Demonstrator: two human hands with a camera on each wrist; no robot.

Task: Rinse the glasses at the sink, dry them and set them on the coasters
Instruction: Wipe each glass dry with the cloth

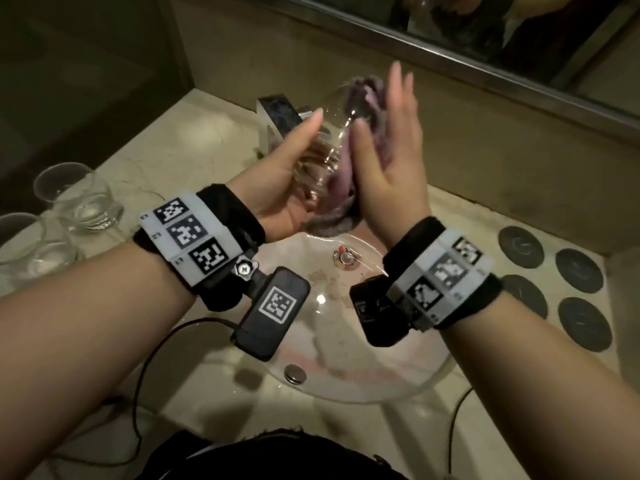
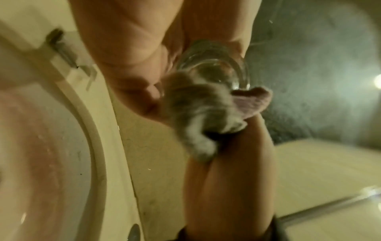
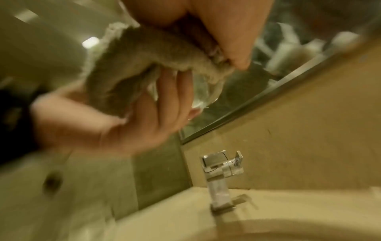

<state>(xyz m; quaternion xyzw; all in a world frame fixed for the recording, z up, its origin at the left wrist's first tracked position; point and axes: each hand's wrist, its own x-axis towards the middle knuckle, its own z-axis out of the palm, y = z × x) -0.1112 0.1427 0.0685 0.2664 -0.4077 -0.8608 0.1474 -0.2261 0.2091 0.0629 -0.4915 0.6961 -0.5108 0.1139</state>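
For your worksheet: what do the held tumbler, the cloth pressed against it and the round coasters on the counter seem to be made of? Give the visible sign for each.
Tumbler: clear glass, glossy; the left hand shows through it.
Cloth: soft fuzzy fabric, grey and pinkish, probably microfibre or terry; it folds and bunches.
Coasters: dark, matte, flat discs; the material cannot be told, perhaps leather or rubber.

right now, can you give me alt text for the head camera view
Over a round sink, the left hand holds a clear glass while the right hand presses a pinkish-grey cloth against it. Two more glasses stand left; dark round coasters lie right.
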